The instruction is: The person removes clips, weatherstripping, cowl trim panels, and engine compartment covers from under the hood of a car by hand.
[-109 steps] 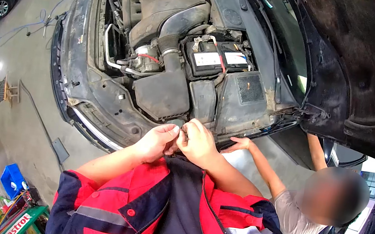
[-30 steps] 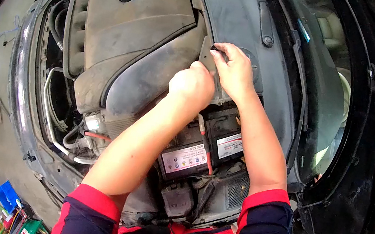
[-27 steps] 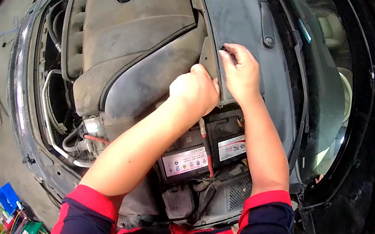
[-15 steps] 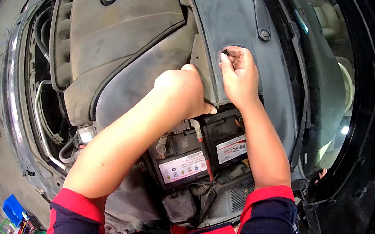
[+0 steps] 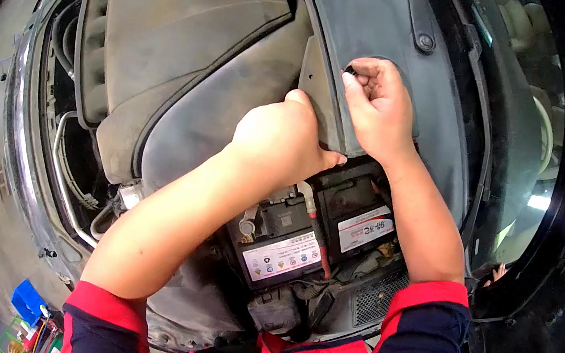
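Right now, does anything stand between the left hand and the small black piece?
A brownish strip and the edge of the grey panel lie between the left hand and the small black piece the right hand holds; nothing else visible.

Black piece (image 5: 350, 70); red-cuffed navy sleeves (image 5: 424, 344); blue bin (image 5: 27, 301).

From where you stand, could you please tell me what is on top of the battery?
Two white labels, a metal clamp and a red strip show on the battery. The left forearm hides its far left corner, so what is there cannot be seen.
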Demonstrator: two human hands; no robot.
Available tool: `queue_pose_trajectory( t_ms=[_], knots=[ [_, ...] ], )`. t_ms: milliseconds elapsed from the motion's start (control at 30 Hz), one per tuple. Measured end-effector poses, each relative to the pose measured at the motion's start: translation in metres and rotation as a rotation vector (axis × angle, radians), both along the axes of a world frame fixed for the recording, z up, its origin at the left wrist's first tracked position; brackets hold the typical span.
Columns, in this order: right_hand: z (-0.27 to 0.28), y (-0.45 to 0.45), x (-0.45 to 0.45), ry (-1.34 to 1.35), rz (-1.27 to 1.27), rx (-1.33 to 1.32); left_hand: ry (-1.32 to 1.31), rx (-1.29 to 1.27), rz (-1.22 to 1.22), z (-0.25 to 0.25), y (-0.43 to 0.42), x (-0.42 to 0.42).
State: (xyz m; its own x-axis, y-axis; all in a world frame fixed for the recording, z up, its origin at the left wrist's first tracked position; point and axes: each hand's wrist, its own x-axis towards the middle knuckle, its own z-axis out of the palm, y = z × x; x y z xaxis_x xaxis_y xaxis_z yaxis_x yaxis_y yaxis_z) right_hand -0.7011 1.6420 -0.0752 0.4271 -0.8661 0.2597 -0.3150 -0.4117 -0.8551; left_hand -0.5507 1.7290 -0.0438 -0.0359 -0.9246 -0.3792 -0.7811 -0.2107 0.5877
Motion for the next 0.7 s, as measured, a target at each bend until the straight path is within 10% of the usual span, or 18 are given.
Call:
queue_pose_trajectory(
  t_ms=[700],
  knots=[
    [0.006,0.015,0.018,0.271,0.063,-0.213,-0.1,-0.004,-0.067,-0.013,-0.004,-0.012]
  ],
)
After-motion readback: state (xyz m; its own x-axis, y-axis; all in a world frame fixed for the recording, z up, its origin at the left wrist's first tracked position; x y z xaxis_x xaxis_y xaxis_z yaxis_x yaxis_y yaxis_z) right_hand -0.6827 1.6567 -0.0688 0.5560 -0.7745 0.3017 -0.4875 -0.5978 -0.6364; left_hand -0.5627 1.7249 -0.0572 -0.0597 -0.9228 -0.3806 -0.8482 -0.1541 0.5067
